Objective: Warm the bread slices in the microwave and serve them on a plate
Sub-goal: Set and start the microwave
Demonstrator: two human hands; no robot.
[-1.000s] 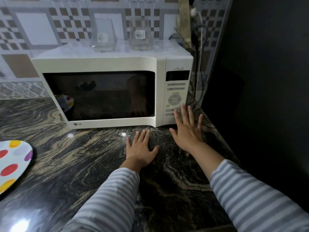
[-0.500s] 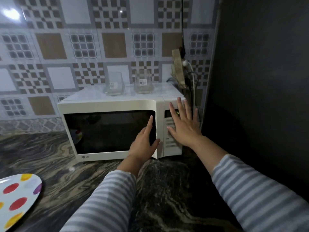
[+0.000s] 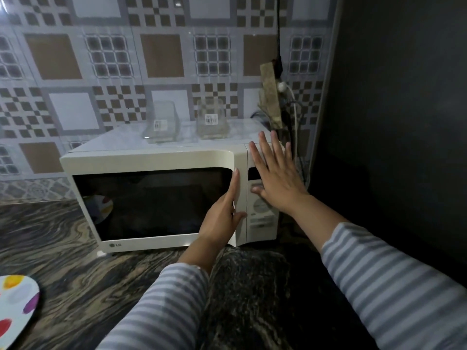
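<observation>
A white microwave (image 3: 156,160) stands on the dark marbled counter with its door closed. My left hand (image 3: 222,210) rests flat on the door's right edge, fingers straight and pointing up. My right hand (image 3: 275,173) lies open over the control panel (image 3: 260,218), fingers spread, thumb near the buttons. A white plate with coloured dots (image 3: 15,309) sits at the lower left on the counter. No bread slices are visible; the dark door window hides the inside.
Two clear glass containers (image 3: 161,122) (image 3: 212,121) stand on top of the microwave. A cable and plug (image 3: 283,87) hang by the tiled wall behind its right corner. A dark wall (image 3: 394,122) closes off the right side. The counter (image 3: 101,279) stretches forward.
Both hands rose from the counter to the microwave front. The left now lies along the door edge, and the right moved up over the control panel. The view tilted upward.
</observation>
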